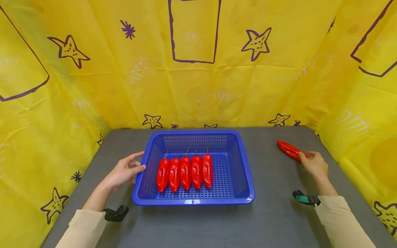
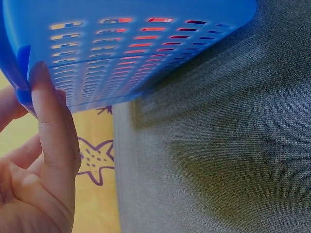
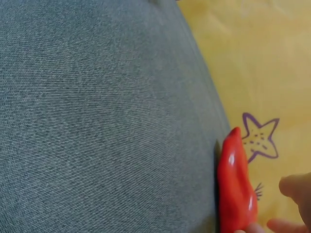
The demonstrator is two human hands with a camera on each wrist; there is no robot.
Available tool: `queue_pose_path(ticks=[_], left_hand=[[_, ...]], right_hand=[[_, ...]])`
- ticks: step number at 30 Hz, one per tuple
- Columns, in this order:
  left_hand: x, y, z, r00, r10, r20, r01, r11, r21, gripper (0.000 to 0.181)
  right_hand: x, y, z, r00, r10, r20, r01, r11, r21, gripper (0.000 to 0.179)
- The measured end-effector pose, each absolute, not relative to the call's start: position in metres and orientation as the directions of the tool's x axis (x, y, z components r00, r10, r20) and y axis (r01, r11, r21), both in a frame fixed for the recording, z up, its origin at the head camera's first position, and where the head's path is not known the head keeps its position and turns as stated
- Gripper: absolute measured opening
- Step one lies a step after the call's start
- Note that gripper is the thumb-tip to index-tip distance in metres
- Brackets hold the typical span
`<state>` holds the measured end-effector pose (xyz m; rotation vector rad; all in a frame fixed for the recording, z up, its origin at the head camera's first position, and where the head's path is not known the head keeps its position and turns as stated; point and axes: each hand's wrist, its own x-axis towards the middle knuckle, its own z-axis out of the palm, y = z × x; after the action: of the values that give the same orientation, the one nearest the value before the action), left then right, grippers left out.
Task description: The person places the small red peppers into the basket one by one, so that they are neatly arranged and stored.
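Observation:
A blue plastic basket [image 1: 193, 202] with slotted walls stands mid-table, holding a row of several glossy red chili peppers [image 1: 185, 173] with thin green stems pointing away from me. My left hand [image 1: 125, 171] grips the basket's left rim between thumb and fingers. In the left wrist view a finger of that hand [image 2: 53, 141] lies against the rim's outer side, with red showing through the slots. At the far right, my right hand [image 1: 315, 165] pinches the near end of another red chili pepper [image 1: 288, 150]. Its fingertips hide that end in the right wrist view.
Grey cloth covers the table [image 1: 198, 227]. A yellow curtain [image 1: 192, 96] printed with starfish and fish hangs around the back and both sides. Black straps [image 1: 116, 213] sit on both wrists, below long beige sleeves [image 1: 344, 220].

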<state>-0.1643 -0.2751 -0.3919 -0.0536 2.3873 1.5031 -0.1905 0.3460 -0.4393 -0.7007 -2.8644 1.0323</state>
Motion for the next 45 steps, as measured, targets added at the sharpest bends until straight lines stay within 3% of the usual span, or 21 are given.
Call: queue_pose_path(ticks=[26,45], left_hand=[[-0.162,-0.275,-0.393,-0.951,0.147,-0.273,-0.188,0.427,0.885,0.068],[-0.163,-0.275,-0.392,-0.95,0.139,-0.281,-0.197,0.431,0.881,0.068]], right_hand=[[-0.204,0.354,-0.448,-0.839,0.489,-0.239,0.527,0.62,-0.581,0.076],[-0.224,0.354,-0.449,-0.837,0.504,-0.211,0.528,0.647,-0.55,0.082]])
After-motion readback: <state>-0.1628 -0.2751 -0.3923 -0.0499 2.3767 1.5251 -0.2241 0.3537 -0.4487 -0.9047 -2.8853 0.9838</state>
